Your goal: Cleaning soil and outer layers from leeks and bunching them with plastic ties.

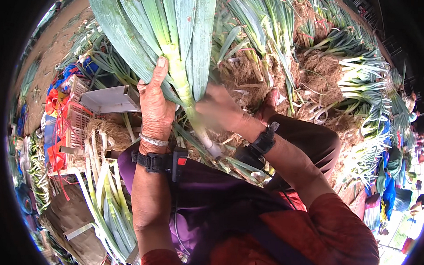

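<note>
A big leek (179,73) slants across in front of me, its broad green leaves fanned toward the top and its pale end pointing down to the right. My left hand (156,102) is closed around it where the leaves spread, thumb pointing up along the leaf base. On the stalk's other side, my right hand (221,107) is smeared by motion. It is beside the stalk just below the leaves, and its fingers cannot be made out.
Rooted leeks (254,64) lie in bundles ahead and to the right. At left stand a slatted crate (77,121) with red ribbon and a grey metal tray (112,101). More leeks (109,199) lie by my left forearm. My bare foot (270,106) is beyond my right hand.
</note>
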Tool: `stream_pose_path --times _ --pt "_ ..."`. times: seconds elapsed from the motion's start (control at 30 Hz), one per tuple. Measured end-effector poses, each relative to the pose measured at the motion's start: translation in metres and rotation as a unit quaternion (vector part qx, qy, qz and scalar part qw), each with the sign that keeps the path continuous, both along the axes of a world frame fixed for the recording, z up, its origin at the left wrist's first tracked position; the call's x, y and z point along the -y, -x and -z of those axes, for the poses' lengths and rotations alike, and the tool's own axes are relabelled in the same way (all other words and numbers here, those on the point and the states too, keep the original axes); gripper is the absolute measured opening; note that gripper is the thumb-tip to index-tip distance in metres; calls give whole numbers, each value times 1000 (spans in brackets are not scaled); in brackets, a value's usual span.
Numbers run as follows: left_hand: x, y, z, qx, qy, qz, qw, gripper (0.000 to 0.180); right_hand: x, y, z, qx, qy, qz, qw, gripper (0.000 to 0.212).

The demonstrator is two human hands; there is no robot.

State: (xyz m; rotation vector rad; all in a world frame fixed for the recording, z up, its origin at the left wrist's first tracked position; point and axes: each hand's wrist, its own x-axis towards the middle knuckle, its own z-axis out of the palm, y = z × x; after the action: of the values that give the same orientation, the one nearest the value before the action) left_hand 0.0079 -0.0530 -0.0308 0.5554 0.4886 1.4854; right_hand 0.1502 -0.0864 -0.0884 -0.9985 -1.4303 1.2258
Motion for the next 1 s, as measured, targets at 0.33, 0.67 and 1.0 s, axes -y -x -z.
stream_pose_path --times 0.33,0.67,1.0 --pt "-9 -2 18 80 -21 141 987 43 14 -13 119 416 57 26 907 33" --pt "-44 69 -9 -1 -96 7 995 57 151 -193 248 684 232 -122 680 31" --pt "-32 34 -2 38 -22 -1 999 49 73 -18 20 80 275 -246 926 59"
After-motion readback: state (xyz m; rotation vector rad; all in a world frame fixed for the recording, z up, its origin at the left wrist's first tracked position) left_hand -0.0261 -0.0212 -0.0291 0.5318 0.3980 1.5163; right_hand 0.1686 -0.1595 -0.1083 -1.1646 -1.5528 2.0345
